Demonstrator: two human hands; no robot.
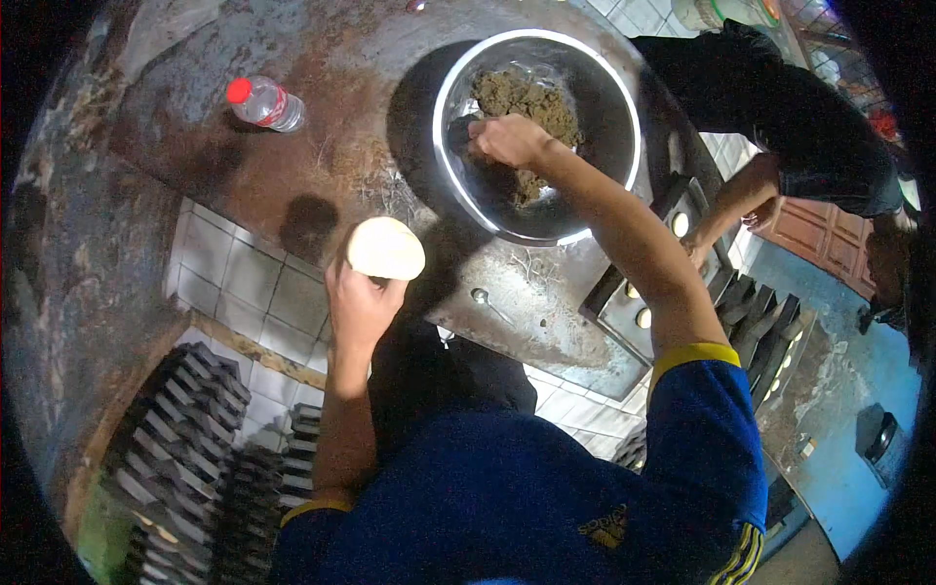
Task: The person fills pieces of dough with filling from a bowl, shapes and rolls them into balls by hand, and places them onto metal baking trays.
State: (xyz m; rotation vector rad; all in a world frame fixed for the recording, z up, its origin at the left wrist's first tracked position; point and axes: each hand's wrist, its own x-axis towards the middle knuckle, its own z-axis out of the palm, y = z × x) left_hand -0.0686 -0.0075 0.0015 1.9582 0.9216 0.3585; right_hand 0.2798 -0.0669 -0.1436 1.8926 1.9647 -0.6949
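My left hand (363, 302) is closed on a round, flat, pale piece of dough (386, 249), held up over the table's near edge. My right hand (509, 141) reaches into a large shiny metal bowl (632, 168). Its fingers are curled together at the side of a crumbly brown mass (551, 109), and whatever lies inside them is hidden. More of the brown mass lies lower in the bowl. A spoon (490, 304) rests on the table in front of the bowl.
A clear plastic bottle with a red cap (265, 104) lies on the worn table (341, 97). To the right, another person's hand (700, 246) is over a dark tray (624, 322) with pale round pieces. Stacked dark trays (185, 419) stand below at the left.
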